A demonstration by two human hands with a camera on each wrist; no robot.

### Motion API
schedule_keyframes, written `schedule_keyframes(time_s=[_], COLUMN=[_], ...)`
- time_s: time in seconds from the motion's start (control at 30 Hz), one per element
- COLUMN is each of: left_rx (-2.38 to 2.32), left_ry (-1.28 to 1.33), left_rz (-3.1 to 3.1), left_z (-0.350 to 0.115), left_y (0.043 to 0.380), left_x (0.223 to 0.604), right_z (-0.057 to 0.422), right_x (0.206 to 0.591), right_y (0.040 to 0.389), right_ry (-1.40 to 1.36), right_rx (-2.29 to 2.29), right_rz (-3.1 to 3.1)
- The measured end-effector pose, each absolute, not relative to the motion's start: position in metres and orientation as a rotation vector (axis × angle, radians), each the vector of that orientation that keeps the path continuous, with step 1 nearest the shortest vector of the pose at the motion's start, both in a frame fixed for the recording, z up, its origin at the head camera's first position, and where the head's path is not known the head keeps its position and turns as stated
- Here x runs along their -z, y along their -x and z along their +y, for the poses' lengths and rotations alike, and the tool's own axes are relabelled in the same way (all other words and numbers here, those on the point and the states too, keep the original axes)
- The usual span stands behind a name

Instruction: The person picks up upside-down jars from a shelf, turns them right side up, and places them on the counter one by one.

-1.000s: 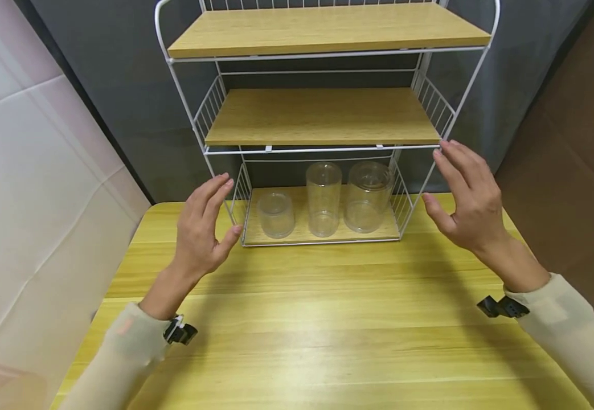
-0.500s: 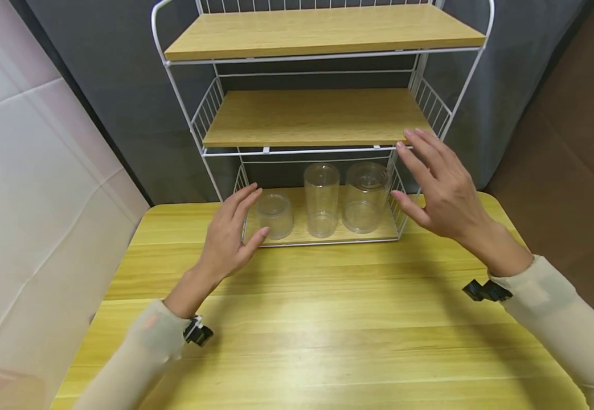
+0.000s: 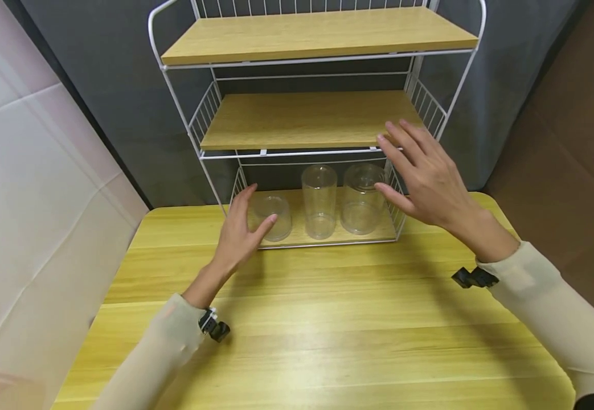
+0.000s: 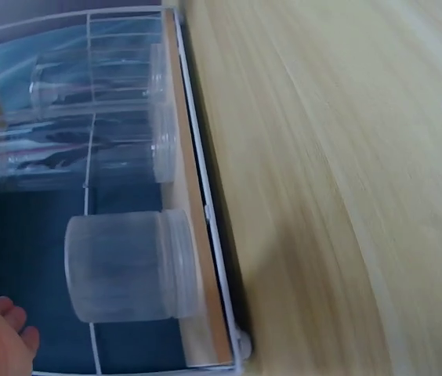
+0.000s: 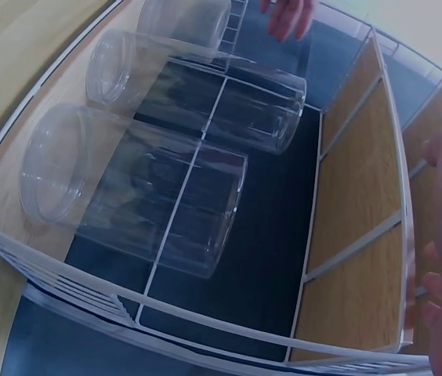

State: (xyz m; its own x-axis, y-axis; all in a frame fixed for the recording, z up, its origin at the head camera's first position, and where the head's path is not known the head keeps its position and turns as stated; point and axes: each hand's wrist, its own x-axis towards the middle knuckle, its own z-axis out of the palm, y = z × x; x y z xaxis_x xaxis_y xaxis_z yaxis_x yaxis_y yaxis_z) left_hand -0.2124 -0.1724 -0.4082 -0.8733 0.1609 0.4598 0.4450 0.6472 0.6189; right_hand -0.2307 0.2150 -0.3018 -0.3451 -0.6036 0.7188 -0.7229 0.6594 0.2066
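Three clear jars stand on the bottom shelf of a white wire rack. The short jar [image 3: 278, 219] is on the left, a tall narrow jar [image 3: 319, 202] in the middle, and a wide jar [image 3: 359, 213] on the right. My left hand [image 3: 236, 236] is at the short jar's left, thumb and fingers spread apart. In the left wrist view a gap shows between its fingertips [image 4: 16, 317] and the short jar [image 4: 123, 266]. Holding nothing, my right hand [image 3: 426, 176] hovers with straight fingers before the middle shelf's right end, partly covering the rack's right post.
Above the jars are the wooden middle shelf [image 3: 302, 119] and top shelf [image 3: 322, 35]. White wire sides [image 3: 205, 114] bound the rack. It stands on a wood-grain table [image 3: 327, 319], with a dark backdrop behind and a brown panel [image 3: 563, 136] at the right.
My left hand has moved right, from outside the rack to the short jar. The right hand has moved left and slightly up. The jars have stayed in place.
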Motion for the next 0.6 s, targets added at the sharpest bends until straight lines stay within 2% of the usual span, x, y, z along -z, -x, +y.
schedule_keyframes(time_s=[0.23,0.6], left_rx=[1.206,1.213], left_ry=[0.346,0.302], left_rz=[-2.587,-2.613], left_z=[-0.171,-0.166], left_y=[0.222,0.233], left_x=[0.417,0.43], right_z=[0.212,0.21], right_x=[0.299,0.304], right_y=[0.245,0.257], right_ry=[-0.994,-0.955], right_rx=[-0.135,-0.112], right_rz=[-2.095,-2.112])
